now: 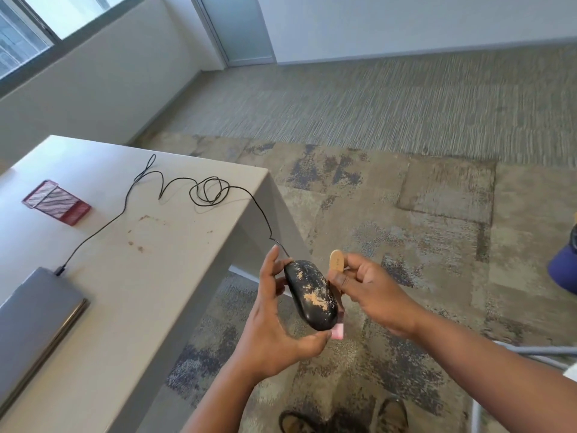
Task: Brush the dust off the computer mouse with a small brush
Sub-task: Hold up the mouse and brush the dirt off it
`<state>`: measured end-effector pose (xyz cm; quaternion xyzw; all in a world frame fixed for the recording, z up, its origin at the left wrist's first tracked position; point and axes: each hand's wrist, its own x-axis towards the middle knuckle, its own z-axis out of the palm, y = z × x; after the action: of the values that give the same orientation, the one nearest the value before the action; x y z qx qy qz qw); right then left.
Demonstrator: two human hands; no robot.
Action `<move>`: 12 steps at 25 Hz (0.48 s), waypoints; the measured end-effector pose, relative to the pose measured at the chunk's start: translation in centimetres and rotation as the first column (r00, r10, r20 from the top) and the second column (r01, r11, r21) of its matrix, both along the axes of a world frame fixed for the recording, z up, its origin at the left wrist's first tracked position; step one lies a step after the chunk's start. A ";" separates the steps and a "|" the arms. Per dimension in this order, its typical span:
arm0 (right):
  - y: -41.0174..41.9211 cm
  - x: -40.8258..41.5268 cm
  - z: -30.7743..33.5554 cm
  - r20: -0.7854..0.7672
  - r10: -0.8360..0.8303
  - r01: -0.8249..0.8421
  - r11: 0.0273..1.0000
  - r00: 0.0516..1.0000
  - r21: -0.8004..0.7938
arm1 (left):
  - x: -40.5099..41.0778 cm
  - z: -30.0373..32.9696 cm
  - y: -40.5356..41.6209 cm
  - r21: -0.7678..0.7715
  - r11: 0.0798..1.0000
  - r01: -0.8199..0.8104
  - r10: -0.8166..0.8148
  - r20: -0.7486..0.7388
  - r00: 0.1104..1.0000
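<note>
A: Where is the mouse (312,297) found?

B: It is held in the air past the corner of the worktop (175,245), over the patterned carpet (406,214). It is cradled by the left hand (274,320), whose grip is curled round it: the thumb is laid under its near end and the fingers are set along its far side. Tan dust is seen smeared across its black back.

A: And the brush (336,260)?

B: It is pinched in the grip of the right hand (371,289), just beside the mouse on its right. The rounded wooden handle is pointed upward; a bit of pink is seen below the mouse's near end, but whether it is the bristles cannot be told, the rest being hidden behind the mouse.

A: What is lying around?

B: A black cable (199,192) is run from the mouse's far end up over the worktop edge, is looped loosely there, and is plugged into a closed grey laptop (37,320) at the near left. A red mesh holder (56,203) is laid on its side farther back. Brown specks (137,242) are scattered on the worktop between cable and laptop. Two shoes (343,417) are seen on the carpet below, and a dark blue object (566,270) at the right edge cannot be identified.
</note>
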<state>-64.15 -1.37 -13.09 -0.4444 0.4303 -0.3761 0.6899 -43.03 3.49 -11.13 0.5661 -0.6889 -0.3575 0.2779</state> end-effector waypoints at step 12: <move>-3.4 -2.7 1.6 -0.271 -0.357 0.228 0.882 0.894 -0.412 | 1.9 -0.4 1.1 -0.103 0.995 -0.003 0.015 0.115 0.993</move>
<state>-66.83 -4.73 -11.48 -0.5530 0.5267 -0.4694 0.4432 -41.10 4.59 -11.57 0.5739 -0.7188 -0.2870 0.2676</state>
